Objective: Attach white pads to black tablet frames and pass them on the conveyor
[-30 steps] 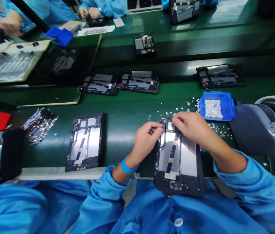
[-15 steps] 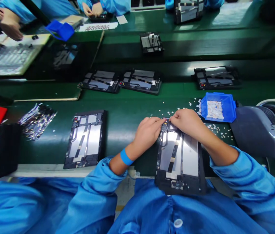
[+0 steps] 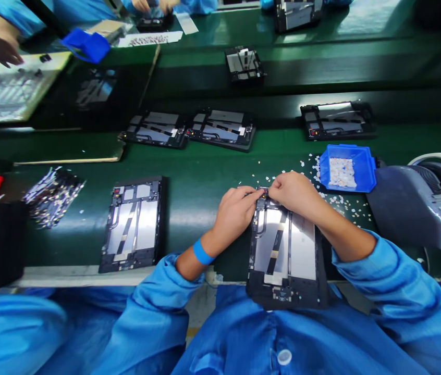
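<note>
An opened tablet lies in front of me, its near end over the bench edge. My left hand, with a blue band at the wrist, rests its index fingertip on the top left corner of the tablet, by a small red part; its fingers are close together. Just to the right, my right hand is pinched at the top edge, and whatever is between its fingertips is too small to make out. A second opened tablet lies to the left, untouched.
A blue bin of small white pieces stands beyond my right hand, with scattered bits around it. Right of it is a grey tape dispenser. Thin strips are heaped at left. More tablets lie farther back; other people's hands work beyond.
The view has shifted slightly, so most things appear a little further left. Both hands remain at the top edge of the tablet, with almost the same pose.
</note>
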`<state>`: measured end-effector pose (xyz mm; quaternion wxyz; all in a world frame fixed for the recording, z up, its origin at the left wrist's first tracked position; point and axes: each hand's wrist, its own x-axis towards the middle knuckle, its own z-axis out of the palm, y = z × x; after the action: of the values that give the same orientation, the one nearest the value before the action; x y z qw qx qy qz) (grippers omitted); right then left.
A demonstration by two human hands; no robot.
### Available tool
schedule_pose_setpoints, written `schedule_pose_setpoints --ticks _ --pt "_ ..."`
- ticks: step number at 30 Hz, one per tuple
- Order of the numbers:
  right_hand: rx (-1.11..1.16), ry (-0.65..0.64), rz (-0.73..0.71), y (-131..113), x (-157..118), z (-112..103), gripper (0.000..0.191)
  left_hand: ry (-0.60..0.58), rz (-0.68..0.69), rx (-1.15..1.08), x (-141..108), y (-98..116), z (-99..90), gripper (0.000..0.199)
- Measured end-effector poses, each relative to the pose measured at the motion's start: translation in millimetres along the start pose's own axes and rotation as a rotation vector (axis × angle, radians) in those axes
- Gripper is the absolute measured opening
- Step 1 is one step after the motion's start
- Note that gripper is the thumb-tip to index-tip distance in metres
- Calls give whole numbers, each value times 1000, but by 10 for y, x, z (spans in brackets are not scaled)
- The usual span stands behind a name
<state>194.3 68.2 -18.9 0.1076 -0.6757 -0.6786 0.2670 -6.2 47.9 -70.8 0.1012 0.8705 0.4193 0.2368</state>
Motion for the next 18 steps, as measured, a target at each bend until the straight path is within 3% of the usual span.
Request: schedule_pose_setpoints --ticks 7,11,18 --pt "-25 -15 -42 39 3 2 22 -119 201 480 49 64 -237 36" --pt "-41 15 -61 66 -22 26 21 -175 287 536 100 63 -337 35" --pt "-16 32 -119 118 -56 55 19 -198 301 473 147 1 -372 33"
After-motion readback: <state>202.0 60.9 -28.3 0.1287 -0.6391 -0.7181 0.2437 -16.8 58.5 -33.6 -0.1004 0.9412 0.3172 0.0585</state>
